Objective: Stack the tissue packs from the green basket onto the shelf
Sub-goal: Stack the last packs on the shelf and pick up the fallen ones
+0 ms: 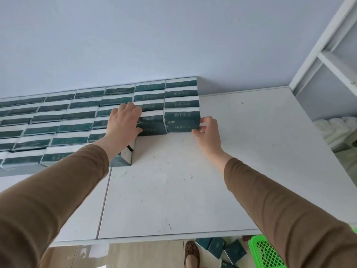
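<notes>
Risk: slippage. Left hand (123, 122) presses flat on the dark-green plastic-wrapped tissue packs (152, 124) on the white shelf (173, 180); right hand (207, 132) fingers pinch end pack (182, 120). Uneven push could topple the row. Green mesh basket (264, 252) below.

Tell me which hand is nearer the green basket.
Right. The right hand rests at the rightmost tissue pack, on the green basket's side; the left hand presses packs farther left. Both are well above it.
</notes>
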A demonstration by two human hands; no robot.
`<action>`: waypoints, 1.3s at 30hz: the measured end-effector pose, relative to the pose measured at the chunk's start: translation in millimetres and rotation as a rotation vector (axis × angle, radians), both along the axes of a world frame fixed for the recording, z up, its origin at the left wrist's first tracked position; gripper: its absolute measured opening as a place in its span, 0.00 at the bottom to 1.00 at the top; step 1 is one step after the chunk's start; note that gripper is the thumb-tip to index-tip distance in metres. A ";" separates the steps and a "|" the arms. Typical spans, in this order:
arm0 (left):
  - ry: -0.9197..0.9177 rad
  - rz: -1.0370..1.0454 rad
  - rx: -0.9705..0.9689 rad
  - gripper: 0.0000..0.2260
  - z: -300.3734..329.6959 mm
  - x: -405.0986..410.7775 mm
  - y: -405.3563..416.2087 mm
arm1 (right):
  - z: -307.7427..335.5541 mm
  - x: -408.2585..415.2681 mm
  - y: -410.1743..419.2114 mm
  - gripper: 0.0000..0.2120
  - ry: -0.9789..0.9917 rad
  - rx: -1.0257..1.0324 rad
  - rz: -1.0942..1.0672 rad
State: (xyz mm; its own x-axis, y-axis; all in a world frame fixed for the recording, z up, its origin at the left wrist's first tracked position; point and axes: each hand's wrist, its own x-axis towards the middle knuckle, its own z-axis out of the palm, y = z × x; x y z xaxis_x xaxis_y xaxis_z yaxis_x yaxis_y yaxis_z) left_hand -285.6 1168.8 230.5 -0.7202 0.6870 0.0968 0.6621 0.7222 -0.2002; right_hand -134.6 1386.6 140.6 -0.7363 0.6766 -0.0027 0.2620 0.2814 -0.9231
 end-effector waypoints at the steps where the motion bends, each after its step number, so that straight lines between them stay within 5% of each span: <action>1: -0.006 0.007 0.008 0.24 -0.4 4.4 -3.2 | 0.5 7.4 -1.4 0.17 -0.021 0.014 0.014; 5: -0.045 -0.010 0.129 0.25 -4.2 41.3 -17.9 | 9.6 54.6 -14.1 0.23 -0.119 0.103 0.023; 19: -0.174 -0.316 0.509 0.17 -94.3 338.6 -131.5 | -8.4 347.4 -144.4 0.17 -0.041 0.602 0.005; 31: -0.780 -0.091 0.169 0.17 -377.7 511.2 -184.5 | -295.5 518.5 -207.5 0.15 -0.465 0.065 -0.051; 39: -0.930 0.048 0.035 0.18 -588.0 531.1 -151.7 | -513.8 551.1 -198.4 0.17 -0.704 -0.242 -0.196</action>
